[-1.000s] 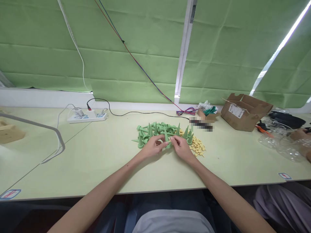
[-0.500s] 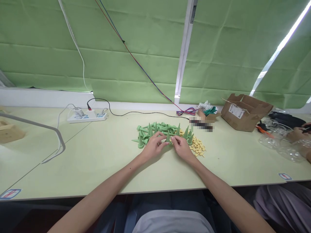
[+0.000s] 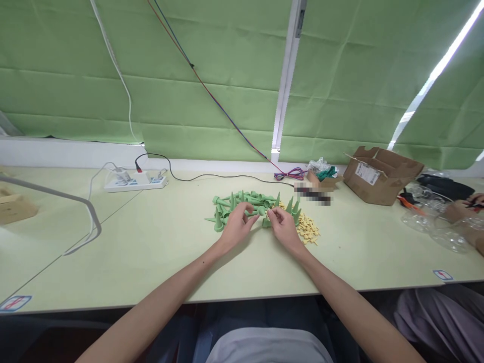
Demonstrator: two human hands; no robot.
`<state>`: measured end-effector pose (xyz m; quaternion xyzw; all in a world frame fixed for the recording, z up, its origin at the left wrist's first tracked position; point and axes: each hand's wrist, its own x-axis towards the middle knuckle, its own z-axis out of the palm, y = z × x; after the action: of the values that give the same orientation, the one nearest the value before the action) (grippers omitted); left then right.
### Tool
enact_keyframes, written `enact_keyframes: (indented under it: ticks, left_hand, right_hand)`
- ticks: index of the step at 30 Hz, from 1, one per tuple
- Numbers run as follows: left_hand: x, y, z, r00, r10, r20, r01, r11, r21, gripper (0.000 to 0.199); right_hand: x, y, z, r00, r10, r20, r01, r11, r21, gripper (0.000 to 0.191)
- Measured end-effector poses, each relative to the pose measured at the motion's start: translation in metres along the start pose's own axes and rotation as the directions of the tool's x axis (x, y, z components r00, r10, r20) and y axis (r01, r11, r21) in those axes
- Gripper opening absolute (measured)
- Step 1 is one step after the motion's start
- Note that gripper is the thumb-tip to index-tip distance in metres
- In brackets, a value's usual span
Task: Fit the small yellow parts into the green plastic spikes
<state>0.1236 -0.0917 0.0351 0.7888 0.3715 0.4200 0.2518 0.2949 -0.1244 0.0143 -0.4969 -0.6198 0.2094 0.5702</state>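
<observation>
Green cone-shaped pieces (image 3: 218, 222) lie in a pile at the middle of the table, some of them upright. Small yellow pieces (image 3: 309, 229) are heaped at the pile's right side. My left hand (image 3: 239, 222) is at the front of the green pile, its thumb and fingers apart around the end of a green cone (image 3: 260, 210); whether it touches the cone is unclear. My right hand (image 3: 280, 222) is pinched beside a green piece (image 3: 266, 222), its fingertips partly hidden. What it holds is too small to make out.
Behind the pile a black cable (image 3: 212, 175) crosses the table from a white power strip (image 3: 136, 182). At the right are a cardboard box (image 3: 380, 176), clear plastic parts (image 3: 449, 234) and another person's hands (image 3: 459, 209). A grey bent tube (image 3: 85, 201) is at left.
The upright green cone between my hands is no longer standing there; a green piece now shows beside my right fingers. My left thumb and fingers have come away from it.
</observation>
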Motion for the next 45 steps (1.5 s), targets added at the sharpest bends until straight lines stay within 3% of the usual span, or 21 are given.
enact_keyframes:
  ticks: [3,6,11,29,38,45]
  left_hand:
    - [0.002,0.003,-0.001,0.981,-0.143,0.134,0.164,0.973,-0.165,0.036]
    - [0.004,0.005,-0.001,0.931,-0.230,0.282,0.313,0.903,-0.294,0.048]
    - [0.005,0.003,0.001,0.884,-0.277,0.376,0.417,0.830,-0.369,0.046]
    - [0.001,-0.005,-0.003,0.880,-0.224,0.418,0.379,0.863,-0.335,0.043]
    - [-0.001,0.000,-0.006,0.921,-0.148,0.361,0.260,0.923,-0.283,0.039]
    - [-0.001,0.005,-0.003,0.969,-0.078,0.235,0.124,0.974,-0.188,0.034]
  right_hand:
    - [-0.001,-0.001,-0.001,1.000,-0.010,-0.003,0.010,1.000,-0.008,0.032]
    - [-0.003,-0.004,-0.001,0.999,-0.028,0.023,0.029,0.999,-0.020,0.032]
    - [-0.005,-0.009,-0.001,0.995,-0.065,0.070,0.068,0.997,-0.043,0.029]
    - [-0.007,-0.012,-0.005,0.988,-0.062,0.142,0.073,0.995,-0.069,0.028]
    - [-0.006,-0.004,-0.003,0.989,-0.059,0.138,0.073,0.992,-0.102,0.031]
    - [-0.007,-0.005,-0.003,0.991,-0.050,0.125,0.061,0.994,-0.089,0.037]
